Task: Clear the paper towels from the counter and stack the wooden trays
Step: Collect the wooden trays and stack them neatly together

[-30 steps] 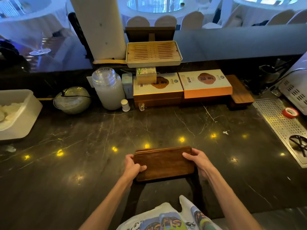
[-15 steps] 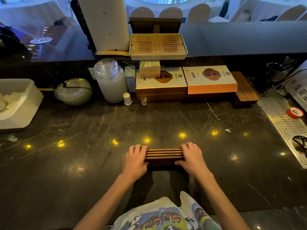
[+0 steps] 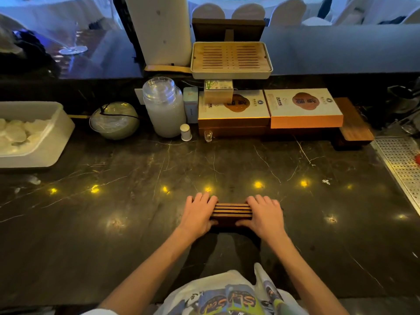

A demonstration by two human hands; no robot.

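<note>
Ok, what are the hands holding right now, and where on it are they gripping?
Both hands hold a stack of wooden trays standing on edge: left hand over its left end, right hand over its right end.

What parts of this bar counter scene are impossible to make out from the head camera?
- Ends of the stacked dark wooden trays: covered by the left hand and right hand.
- Tray count: edges too thin to tell.
- Red round object: cut off by the right edge.
- White plastic tub: cut off by the left edge.
- Print on the orange-sided flat boxes: too small.
</note>
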